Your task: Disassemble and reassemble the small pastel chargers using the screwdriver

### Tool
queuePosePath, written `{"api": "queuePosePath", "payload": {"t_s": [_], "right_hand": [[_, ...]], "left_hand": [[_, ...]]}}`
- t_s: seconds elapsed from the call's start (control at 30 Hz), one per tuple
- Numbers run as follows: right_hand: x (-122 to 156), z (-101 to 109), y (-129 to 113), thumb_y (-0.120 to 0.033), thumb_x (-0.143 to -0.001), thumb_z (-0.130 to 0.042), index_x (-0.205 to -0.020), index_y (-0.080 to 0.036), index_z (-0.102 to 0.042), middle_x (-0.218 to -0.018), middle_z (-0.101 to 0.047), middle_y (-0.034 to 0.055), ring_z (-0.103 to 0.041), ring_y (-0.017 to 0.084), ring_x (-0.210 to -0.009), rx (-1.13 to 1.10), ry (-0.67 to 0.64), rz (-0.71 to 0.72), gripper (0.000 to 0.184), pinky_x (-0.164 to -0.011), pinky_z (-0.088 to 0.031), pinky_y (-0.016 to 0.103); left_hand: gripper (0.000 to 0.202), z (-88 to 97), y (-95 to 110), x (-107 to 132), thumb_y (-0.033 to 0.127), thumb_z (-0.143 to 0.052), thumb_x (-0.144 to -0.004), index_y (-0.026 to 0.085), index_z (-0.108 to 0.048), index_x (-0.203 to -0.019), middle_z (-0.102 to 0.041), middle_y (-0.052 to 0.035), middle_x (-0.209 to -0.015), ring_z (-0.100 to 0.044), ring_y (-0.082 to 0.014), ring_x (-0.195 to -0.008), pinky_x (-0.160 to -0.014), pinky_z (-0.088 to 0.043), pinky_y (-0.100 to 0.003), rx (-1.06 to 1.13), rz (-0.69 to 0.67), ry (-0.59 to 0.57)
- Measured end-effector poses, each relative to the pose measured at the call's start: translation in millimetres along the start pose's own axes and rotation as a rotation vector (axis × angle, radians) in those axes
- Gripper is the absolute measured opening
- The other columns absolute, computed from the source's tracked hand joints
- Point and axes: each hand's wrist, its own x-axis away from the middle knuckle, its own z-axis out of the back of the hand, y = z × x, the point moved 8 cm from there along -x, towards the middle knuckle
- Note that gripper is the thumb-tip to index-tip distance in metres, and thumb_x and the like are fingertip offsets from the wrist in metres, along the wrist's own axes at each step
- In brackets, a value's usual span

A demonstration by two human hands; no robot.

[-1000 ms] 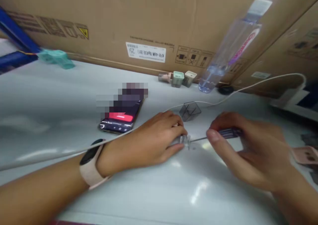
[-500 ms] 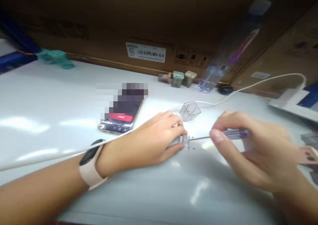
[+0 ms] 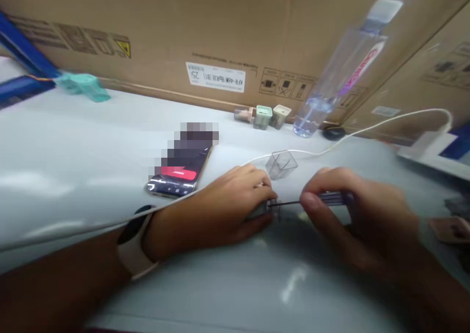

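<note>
Pinching a clear plastic part (image 3: 261,210) under the left hand (image 3: 227,203).

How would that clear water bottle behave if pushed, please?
The water bottle is tall and narrow, so it would probably tip easily. With only a little water at the bottom, it should feel light.

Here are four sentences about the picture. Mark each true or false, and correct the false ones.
1. The right hand holds a small screwdriver with a purple see-through handle. True.
2. The left hand holds the phone. False: the phone lies on the white table; the left hand grips a small clear part.
3. A band watch sits on the left wrist. True.
4. The clear cube container stands on a cardboard box. False: it stands on the table, beyond the hands.
</note>
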Motion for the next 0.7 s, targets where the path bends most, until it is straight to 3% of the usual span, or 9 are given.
{"api": "queuePosePath", "payload": {"t_s": [0.17, 0.37, 0.7], "right_hand": [[3.0, -0.2, 2.4, -0.013, -0.096, -0.062, -0.089, -0.024, -0.056, -0.07, -0.068, -0.0023, -0.062, 0.012, -0.057, -0.005, 0.009, -0.021, 0.015, -0.057, -0.05, 0.024], [3.7, -0.4, 4.6, -0.014, -0.098, -0.061, -0.091, -0.025, -0.055, -0.072, -0.068, -0.0019, -0.063, 0.013, -0.058, -0.014, -0.012, -0.048, 0.015, -0.057, -0.05, 0.024], [3.1, 0.8, 3.5, -0.014, -0.097, -0.063, -0.089, -0.024, -0.056, -0.069, -0.067, -0.0032, -0.062, 0.01, -0.057, -0.022, 0.008, -0.029, 0.015, -0.056, -0.049, 0.021]], "left_hand": [[0.026, 1.9, 2.5, 0.2, 0.024, -0.069, -0.098, 0.018, -0.071, -0.124, -0.069, -0.0118, -0.123, -0.064, -0.0301, -0.12, -0.112, -0.051, -0.046, 0.037, -0.004, -0.006], [0.027, 0.0, 1.5, -0.4, 0.015, -0.063, -0.097, 0.018, -0.073, -0.121, -0.069, -0.0113, -0.123, -0.064, -0.0291, -0.12, -0.108, -0.053, -0.043, 0.016, -0.017, -0.036], [0.022, -0.5, -0.6, 0.1, 0.02, -0.064, -0.1, 0.018, -0.074, -0.119, -0.069, -0.0112, -0.123, -0.064, -0.0288, -0.12, -0.11, -0.052, -0.043, 0.02, -0.011, -0.033]]}}
